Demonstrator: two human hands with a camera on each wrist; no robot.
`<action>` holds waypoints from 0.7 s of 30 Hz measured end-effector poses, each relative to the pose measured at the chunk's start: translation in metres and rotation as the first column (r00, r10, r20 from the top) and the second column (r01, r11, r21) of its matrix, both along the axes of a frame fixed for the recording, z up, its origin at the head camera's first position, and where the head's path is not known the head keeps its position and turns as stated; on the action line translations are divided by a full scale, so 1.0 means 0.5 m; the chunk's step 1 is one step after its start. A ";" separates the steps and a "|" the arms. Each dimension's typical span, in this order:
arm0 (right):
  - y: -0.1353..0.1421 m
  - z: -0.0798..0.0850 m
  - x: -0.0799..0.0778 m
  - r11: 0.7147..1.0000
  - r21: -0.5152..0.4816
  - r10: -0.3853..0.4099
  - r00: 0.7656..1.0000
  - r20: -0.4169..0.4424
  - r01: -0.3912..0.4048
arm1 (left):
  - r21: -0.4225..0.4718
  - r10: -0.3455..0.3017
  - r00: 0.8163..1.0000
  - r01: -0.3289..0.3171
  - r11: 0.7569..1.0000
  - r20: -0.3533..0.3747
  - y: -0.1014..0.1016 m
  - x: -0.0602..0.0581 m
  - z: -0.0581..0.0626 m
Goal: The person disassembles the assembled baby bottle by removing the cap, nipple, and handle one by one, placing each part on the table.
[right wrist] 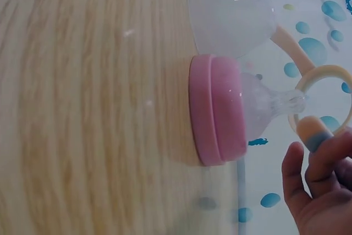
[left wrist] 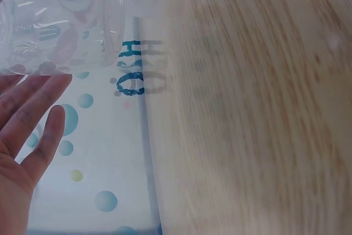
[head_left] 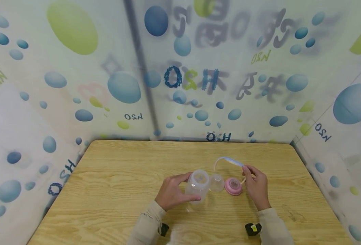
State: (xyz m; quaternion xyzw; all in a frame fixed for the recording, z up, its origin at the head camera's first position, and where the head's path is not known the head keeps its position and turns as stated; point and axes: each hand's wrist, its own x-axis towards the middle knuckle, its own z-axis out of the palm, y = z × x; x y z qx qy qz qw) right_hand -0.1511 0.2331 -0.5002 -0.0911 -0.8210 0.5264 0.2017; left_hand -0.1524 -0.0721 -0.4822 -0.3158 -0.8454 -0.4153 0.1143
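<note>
My left hand (head_left: 171,193) grips a clear baby bottle (head_left: 196,189), its thumb at the near side and fingers behind. The bottle tilts with its open mouth facing up; its clear wall (left wrist: 60,23) fills the upper left of the left wrist view. My right hand (head_left: 258,187) pinches a cream-and-blue bottle handle (head_left: 233,161), whose round cream ring (right wrist: 328,70) shows in the right wrist view. Below it, a pink collar with a clear nipple (right wrist: 217,108) stands on the table, nipple up. Beside the collar is a clear dome cap (head_left: 217,183).
The wood-grain table (head_left: 122,177) runs back to a white wall (head_left: 186,126) printed with blue and green dots. Similar printed walls stand at left and right. Dark wrist camera straps (head_left: 252,229) hang by both pale sleeves.
</note>
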 end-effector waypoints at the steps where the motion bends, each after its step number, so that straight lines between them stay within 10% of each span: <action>1: 0.001 -0.001 0.000 1.000 0.005 0.002 1.000 0.004 -0.002 | 0.001 0.001 1.000 -0.001 1.000 0.000 0.000 0.000 0.000; 21: 0.015 -0.027 0.004 0.997 0.067 0.033 0.996 0.084 -0.039 | 0.005 0.010 1.000 -0.010 1.000 0.030 0.001 0.004 -0.001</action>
